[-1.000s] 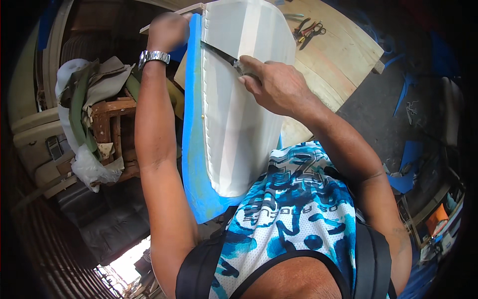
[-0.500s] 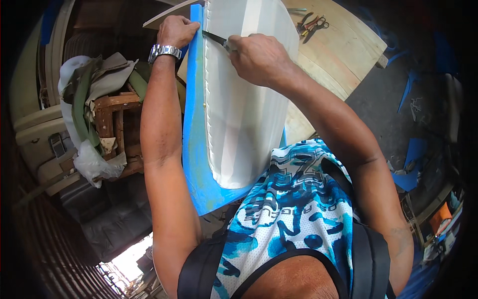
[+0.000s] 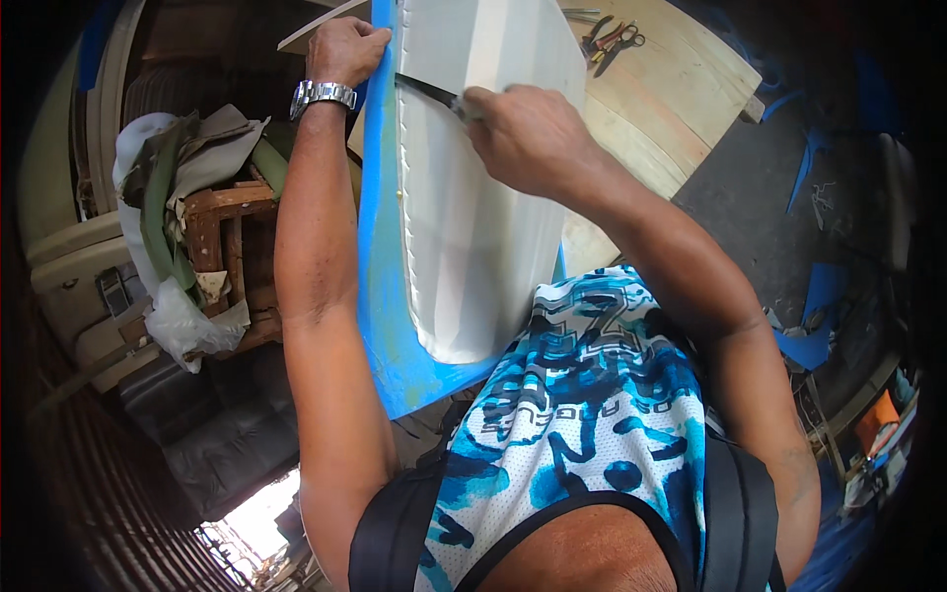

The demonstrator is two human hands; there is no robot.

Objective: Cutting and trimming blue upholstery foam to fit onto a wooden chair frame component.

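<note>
A long white padded panel (image 3: pixel 473 247) with a stitched left edge lies lengthwise in front of me, with blue foam sheet (image 3: pixel 419 385) along its left side and lower end. My left hand (image 3: pixel 343 49), a steel watch on its wrist, pinches the upper part of the blue foam's edge. My right hand (image 3: pixel 523 138) grips a knife (image 3: pixel 427 91) over the panel, its dark blade reaching left to the seam beside the blue foam. A wooden board (image 3: pixel 681 118) lies under the panel's right side.
Scissors (image 3: pixel 621 49) and pliers (image 3: pixel 595 37) rest on the board. At the left are wooden framing (image 3: pixel 222 202), cream and green offcuts (image 3: pixel 158 217), a plastic bag (image 3: pixel 187 326) and dark leather seating (image 3: pixel 212 444). Blue scraps (image 3: pixel 819 301) lie on the floor at the right.
The right hand and knife moved up along the seam, then slightly back down. My left hand rose slightly from a second ago and stays on the blue foam.
</note>
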